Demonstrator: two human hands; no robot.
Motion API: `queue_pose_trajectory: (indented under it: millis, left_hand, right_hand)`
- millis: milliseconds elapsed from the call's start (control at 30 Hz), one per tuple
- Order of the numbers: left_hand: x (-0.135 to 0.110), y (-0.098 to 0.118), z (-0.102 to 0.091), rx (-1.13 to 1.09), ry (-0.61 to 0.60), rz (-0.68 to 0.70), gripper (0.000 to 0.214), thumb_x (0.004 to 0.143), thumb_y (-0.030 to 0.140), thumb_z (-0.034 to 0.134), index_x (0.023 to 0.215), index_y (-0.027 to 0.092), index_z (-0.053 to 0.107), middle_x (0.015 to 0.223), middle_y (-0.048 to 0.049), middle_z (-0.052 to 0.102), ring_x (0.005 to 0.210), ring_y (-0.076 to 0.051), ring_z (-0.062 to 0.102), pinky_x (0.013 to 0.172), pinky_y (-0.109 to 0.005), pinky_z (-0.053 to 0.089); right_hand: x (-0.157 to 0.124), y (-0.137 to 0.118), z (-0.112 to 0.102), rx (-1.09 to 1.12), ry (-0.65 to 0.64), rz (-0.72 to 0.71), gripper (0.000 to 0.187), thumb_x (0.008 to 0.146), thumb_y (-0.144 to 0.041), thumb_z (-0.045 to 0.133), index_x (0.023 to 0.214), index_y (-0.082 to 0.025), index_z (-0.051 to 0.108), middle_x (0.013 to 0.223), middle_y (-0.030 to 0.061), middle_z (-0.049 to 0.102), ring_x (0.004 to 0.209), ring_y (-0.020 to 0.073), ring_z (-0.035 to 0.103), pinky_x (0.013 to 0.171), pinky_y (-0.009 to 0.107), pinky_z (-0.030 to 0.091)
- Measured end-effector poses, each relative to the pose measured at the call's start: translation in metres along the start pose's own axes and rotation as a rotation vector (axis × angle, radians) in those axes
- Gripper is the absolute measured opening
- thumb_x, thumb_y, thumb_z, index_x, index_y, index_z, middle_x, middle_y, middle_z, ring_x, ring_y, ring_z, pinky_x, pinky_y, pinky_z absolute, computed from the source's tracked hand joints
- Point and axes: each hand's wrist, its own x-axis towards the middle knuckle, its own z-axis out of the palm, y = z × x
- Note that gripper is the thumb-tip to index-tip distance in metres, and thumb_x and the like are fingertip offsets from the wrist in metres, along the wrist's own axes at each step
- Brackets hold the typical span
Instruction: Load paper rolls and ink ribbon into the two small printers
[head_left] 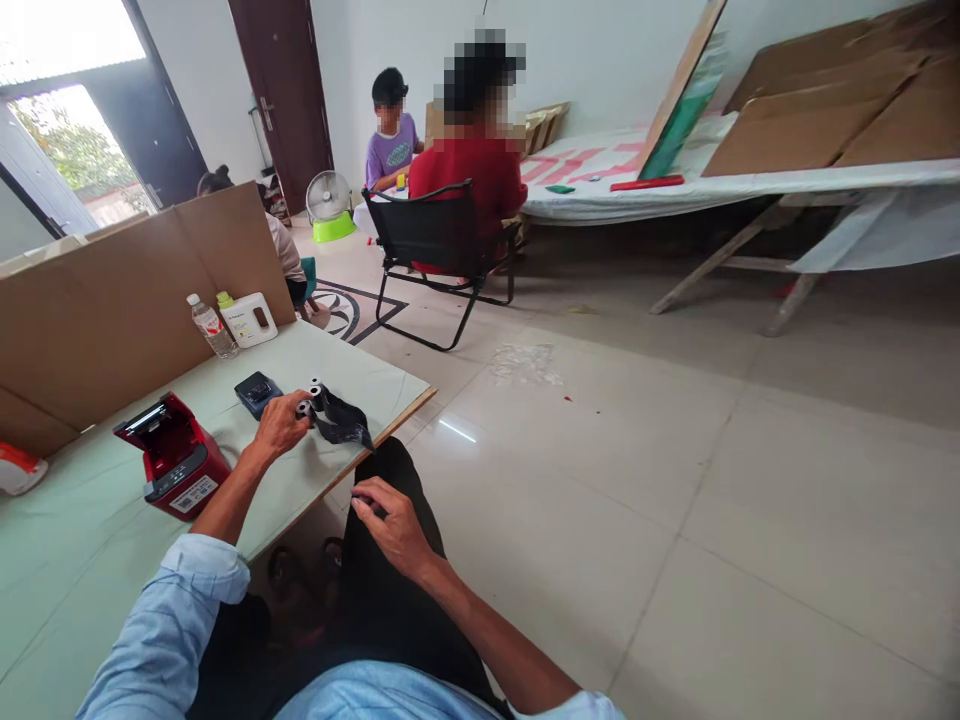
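Observation:
My left hand [282, 428] reaches over the table, its fingers closed on a small roll [303, 409] with a white end. Beside that stand more small rolls [316, 391] with white ends and dark centres. A crumpled, shiny black wrapper [346, 420] lies against them and reaches the table's edge. Above my thigh, my right hand [396, 527] is closed, its fingers curled around something dark that I cannot make out. Left of my left hand is a red label or receipt printer [184, 465] with its lid raised. A small dark blue device [257, 393] lies behind the hand.
A water bottle [212, 327] and a white jug [250, 320] stand by the cardboard panel [142, 290] along the table [75, 570]. A person in red sits on a black folding chair [427, 235]. Other people, a green-based fan [330, 205] and a long covered table [600, 203] are beyond.

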Motion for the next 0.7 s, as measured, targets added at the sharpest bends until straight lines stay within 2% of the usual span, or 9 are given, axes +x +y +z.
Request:
queue_pose_trajectory:
  millis: [100,200,267,367,467,567,700]
  left_hand:
    - [-0.016,0.008,-0.019,-0.100,0.002,0.029,0.039,0.078,0.012,0.064,0.113,0.020,0.078,0.089,-0.0042,0.079,0.079,-0.021,0.070,0.077,-0.029,0.052]
    - [-0.037,0.014,-0.036,-0.197,0.022,0.045,0.034,0.077,0.014,0.067,0.109,0.019,0.078,0.083,-0.0021,0.076,0.072,-0.018,0.066,0.073,-0.028,0.050]
    - [-0.055,0.016,-0.043,-0.252,0.031,0.044,0.032,0.076,0.014,0.068,0.106,0.019,0.078,0.083,-0.0010,0.075,0.071,-0.017,0.065,0.072,-0.027,0.049]
    - [-0.087,0.014,-0.044,-0.298,0.036,0.042,0.028,0.076,0.012,0.065,0.099,0.020,0.077,0.082,-0.0004,0.074,0.073,-0.017,0.065,0.071,-0.027,0.049]
    - [-0.117,0.005,-0.045,-0.326,0.085,0.025,0.025,0.077,0.010,0.062,0.095,0.021,0.075,0.084,-0.0009,0.075,0.076,-0.017,0.065,0.072,-0.027,0.049]
    - [-0.140,-0.013,-0.054,-0.340,0.176,-0.018,0.020,0.078,0.011,0.065,0.093,0.019,0.075,0.085,-0.0025,0.075,0.077,-0.017,0.065,0.073,-0.027,0.049]
    - [-0.158,-0.043,-0.076,-0.401,0.264,-0.090,0.022,0.078,0.015,0.069,0.099,0.017,0.077,0.089,-0.0040,0.076,0.076,-0.016,0.064,0.074,-0.027,0.050]
  right_hand:
    - [0.010,-0.011,0.015,0.136,-0.022,0.129,0.020,0.091,-0.037,0.068,0.100,-0.021,0.076,0.096,0.0075,0.075,0.079,0.0200,0.068,0.066,0.031,0.058]
    - [0.020,-0.021,0.034,0.252,-0.026,0.244,0.037,0.085,-0.044,0.076,0.114,-0.020,0.072,0.107,0.0088,0.074,0.078,0.0188,0.067,0.066,0.031,0.058]
    - [0.025,-0.029,0.046,0.274,-0.001,0.245,0.047,0.082,-0.046,0.080,0.120,-0.021,0.070,0.113,0.0105,0.073,0.081,0.0198,0.068,0.068,0.032,0.059]
    - [0.031,-0.040,0.059,0.257,0.033,0.093,0.046,0.086,-0.043,0.078,0.126,-0.023,0.070,0.127,0.0125,0.070,0.102,0.0252,0.070,0.082,0.038,0.062]
    - [0.039,-0.048,0.067,0.266,-0.033,-0.123,0.029,0.093,-0.037,0.073,0.120,-0.027,0.076,0.130,0.0117,0.071,0.119,0.0280,0.068,0.099,0.044,0.059]
    - [0.057,-0.053,0.078,0.298,-0.188,-0.234,0.020,0.094,-0.031,0.071,0.110,-0.028,0.082,0.124,0.0109,0.075,0.117,0.0282,0.071,0.103,0.046,0.057]
    - [0.091,-0.069,0.103,0.326,-0.353,-0.285,0.017,0.093,-0.029,0.071,0.102,-0.027,0.085,0.114,0.0081,0.080,0.108,0.0252,0.075,0.102,0.043,0.057]
